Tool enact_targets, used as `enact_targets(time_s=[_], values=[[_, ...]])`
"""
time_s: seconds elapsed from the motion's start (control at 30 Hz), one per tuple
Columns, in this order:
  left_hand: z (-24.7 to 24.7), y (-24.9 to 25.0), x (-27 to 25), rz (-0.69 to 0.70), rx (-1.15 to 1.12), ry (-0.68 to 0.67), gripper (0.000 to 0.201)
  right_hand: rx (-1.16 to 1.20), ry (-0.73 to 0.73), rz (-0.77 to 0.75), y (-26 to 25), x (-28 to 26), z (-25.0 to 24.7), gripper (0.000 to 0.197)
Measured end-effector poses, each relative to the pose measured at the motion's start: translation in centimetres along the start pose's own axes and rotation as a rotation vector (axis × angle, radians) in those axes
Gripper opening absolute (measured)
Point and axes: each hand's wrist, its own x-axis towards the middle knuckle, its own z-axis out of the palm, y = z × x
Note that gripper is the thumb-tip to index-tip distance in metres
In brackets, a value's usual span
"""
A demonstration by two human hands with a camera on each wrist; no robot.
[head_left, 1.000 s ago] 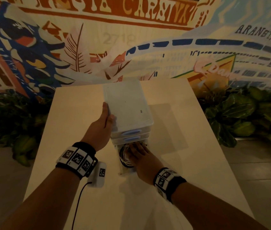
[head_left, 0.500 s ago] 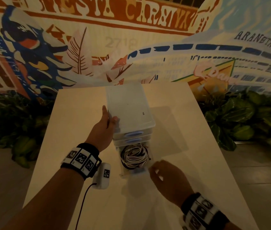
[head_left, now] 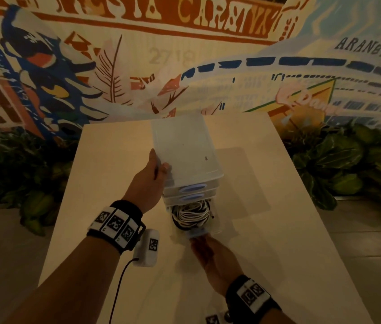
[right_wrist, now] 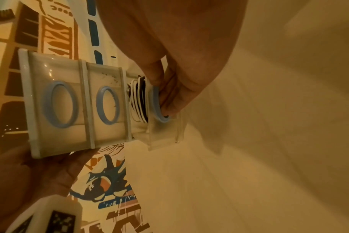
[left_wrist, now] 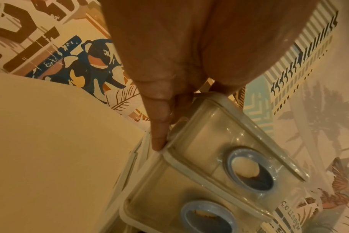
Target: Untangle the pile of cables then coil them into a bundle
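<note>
left hand (head_left: pixel 148 177) grips the drawer unit (head_left: pixel 186 150) so it won't slide on the surface (head_left: pixel 114 160), right hand (head_left: pixel 213 256) hooks the bottom drawer's handle (right_wrist: pixel 156 104), pulled out with the cables (head_left: pixel 190 213) coiled inside

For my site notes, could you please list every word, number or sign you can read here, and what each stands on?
"ARANETA CO", cut off at the frame edge: painted wall mural.
"2718", faint: same mural.
Large orange banner lettering: too stylised to read surely.
Pink script on the mural: unreadable.
Small print on the drawer unit: blurred.
Wristbands: coded squares only.
</note>
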Motion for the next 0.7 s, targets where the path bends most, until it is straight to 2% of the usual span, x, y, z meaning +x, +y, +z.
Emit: enact_targets(time_s=[0.3,0.5,0.7], values=[[0.2,-0.4,0.3,0.016,0.007,-0.010,0.090,0.052,-0.029,-0.022,-0.1,3.2,2.1,0.032],[0.2,-0.5,0.3,0.029,0.044,-0.012,0.089,0.089,-0.085,-0.077,-0.5,4.4,3.5,0.031],[0.3,-0.8,0.2,0.030,0.029,-0.015,0.091,0.135,-0.065,-0.109,-1.1,6.2,5.3,0.034]])
